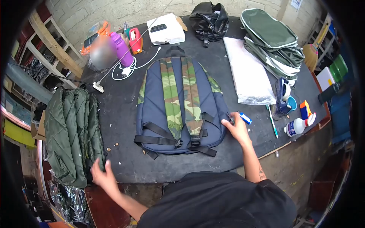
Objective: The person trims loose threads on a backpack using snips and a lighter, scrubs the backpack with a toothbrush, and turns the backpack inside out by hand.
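Worktop [121, 125]: passage between quilted green stack [72, 133] and backpack [173, 102]; purple bottle [121, 49] and coiled white cable [126, 71] obstruct its far end.

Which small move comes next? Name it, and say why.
Probably bring the left hand to the backpack's near left corner: the right hand is already at its right edge, while the left, open beside the green quilted stack, gives it no support.
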A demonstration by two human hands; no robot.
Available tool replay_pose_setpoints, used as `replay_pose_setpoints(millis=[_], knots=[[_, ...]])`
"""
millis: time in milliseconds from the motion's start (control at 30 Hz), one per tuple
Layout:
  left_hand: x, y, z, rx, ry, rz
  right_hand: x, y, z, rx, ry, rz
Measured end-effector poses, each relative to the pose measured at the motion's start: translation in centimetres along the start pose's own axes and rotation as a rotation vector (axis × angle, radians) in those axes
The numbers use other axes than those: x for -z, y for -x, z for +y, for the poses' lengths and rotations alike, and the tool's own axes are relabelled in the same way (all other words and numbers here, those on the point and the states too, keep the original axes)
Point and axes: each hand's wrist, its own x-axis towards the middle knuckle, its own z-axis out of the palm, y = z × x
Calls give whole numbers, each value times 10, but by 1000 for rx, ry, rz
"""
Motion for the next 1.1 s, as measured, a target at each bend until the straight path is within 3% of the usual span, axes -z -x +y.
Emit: replay_pose_setpoints(millis=[33,100,233,300,333,400,433,500,567,633,700,733,833,900,933,967,1000,1033,1067,1100], knots=[[-5,-13,24,-60,507,-90,-11,-6,7,-2,-153,-41],[-30,-15,87,-71,909,-341,-26,-15,23,-9,-461,-121],[-69,16,187,-585,923,-639,2,-33,-6,128,-756,-3],[-89,37,199,-601,810,-647,16,-39,10,-65,-523,169],[-99,45,205,-601,694,-620,22,-34,21,-82,-515,200],[-110,52,210,-617,591,-596,34,-24,46,-2,-179,376],[-114,50,206,-538,741,-719,41,-21,57,45,-7,449],[-113,41,200,-340,1032,-941,59,-6,80,119,200,337],[-77,25,194,-86,1274,-929,77,10,86,-8,532,548],[-64,-1,177,-82,1432,-632,89,15,99,-215,743,669],[-63,-36,134,-36,1490,-695,93,16,118,-420,850,594],[-59,-36,133,-30,1491,-678,93,18,124,-404,845,592],[-26,-35,143,-420,869,-156,94,20,138,-337,779,543],[22,-24,172,-366,1343,-452,96,18,148,-300,739,539],[37,-23,179,-587,1460,-543,96,13,150,-276,691,550],[53,-15,193,-682,1662,-675,94,6,149,-248,639,559],[76,-9,207,-636,1732,-858,93,-2,148,-214,640,532],[92,-20,218,-935,1683,-1054,94,-7,142,-176,563,579],[89,-11,239,-1145,1940,-1056,96,-8,136,-147,485,621],[89,-10,231,-1108,1935,-1037,96,-8,129,-126,405,663]])
